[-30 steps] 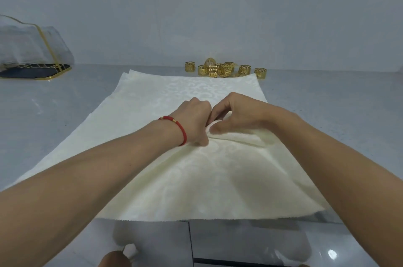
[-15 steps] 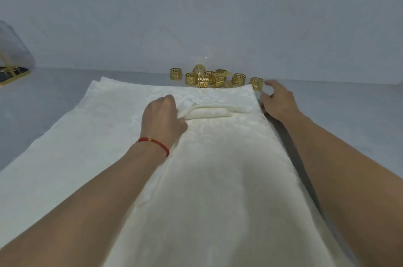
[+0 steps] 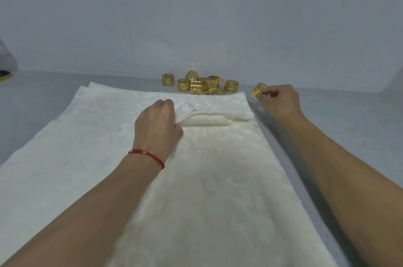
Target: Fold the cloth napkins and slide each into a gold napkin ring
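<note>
A cream patterned cloth napkin (image 3: 207,179) lies spread over the grey table, on top of other cream napkins (image 3: 65,136). Its middle is pinched up into a narrow gathered fold (image 3: 207,119) pointing right. My left hand (image 3: 157,127), with a red string bracelet at the wrist, grips the left end of that fold. Off the napkin's far right corner, my right hand (image 3: 279,101) pinches one gold napkin ring (image 3: 258,90) between thumb and fingers, just above the table.
Several gold cut-out napkin rings (image 3: 200,84) cluster against the wall beyond the napkin's far edge. The grey table (image 3: 338,118) runs to a pale wall. A gold-trimmed object (image 3: 4,73) shows at the far left edge.
My right hand has left the fold, reached to the far right and picked up a gold ring. My left hand keeps hold of the gathered fold. The view has moved forward.
</note>
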`<state>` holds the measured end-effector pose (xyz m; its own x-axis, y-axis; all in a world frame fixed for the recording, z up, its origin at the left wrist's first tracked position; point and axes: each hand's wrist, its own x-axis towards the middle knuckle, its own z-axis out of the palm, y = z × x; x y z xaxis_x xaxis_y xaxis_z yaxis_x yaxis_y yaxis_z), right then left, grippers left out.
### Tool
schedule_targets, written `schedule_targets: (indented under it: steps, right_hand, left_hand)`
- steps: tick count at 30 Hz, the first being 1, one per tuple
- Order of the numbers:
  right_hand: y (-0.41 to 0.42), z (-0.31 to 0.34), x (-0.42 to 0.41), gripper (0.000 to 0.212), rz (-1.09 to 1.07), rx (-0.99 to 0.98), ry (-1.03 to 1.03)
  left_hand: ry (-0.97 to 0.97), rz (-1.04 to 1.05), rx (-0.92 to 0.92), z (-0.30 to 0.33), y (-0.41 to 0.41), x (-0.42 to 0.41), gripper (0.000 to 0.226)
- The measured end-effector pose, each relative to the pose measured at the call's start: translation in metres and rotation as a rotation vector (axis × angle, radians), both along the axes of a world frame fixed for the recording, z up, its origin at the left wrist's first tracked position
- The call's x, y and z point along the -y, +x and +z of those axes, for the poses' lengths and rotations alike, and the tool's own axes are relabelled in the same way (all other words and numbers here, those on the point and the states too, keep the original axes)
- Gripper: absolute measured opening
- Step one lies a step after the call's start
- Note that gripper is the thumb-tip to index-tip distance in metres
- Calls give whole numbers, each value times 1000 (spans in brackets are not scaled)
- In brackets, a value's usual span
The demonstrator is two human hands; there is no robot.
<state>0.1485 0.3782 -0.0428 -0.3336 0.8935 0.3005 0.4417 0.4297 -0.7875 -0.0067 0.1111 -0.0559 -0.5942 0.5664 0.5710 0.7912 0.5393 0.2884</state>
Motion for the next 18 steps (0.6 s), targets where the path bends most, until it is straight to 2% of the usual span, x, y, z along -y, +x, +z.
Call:
schedule_targets:
  steps: [3, 8, 11, 13, 18]
  right_hand:
    - [36, 12, 34, 19, 61, -248, -159]
    - [74, 14, 94, 10, 41, -467, -309]
    - [73, 1, 114, 31, -9, -685, -451]
    - [69, -2, 120, 44, -23, -715, -503]
    - [68, -6, 126, 49, 51, -651, -525]
  left_hand:
    - [30, -20, 17, 3, 1, 3, 18]
    - [80, -43, 35, 6, 2, 9, 20]
    - [85, -80, 32, 6, 3, 10, 22]
    - [90, -95, 31, 6, 3, 10, 23]
    - [106, -133, 41, 4, 3, 11, 29]
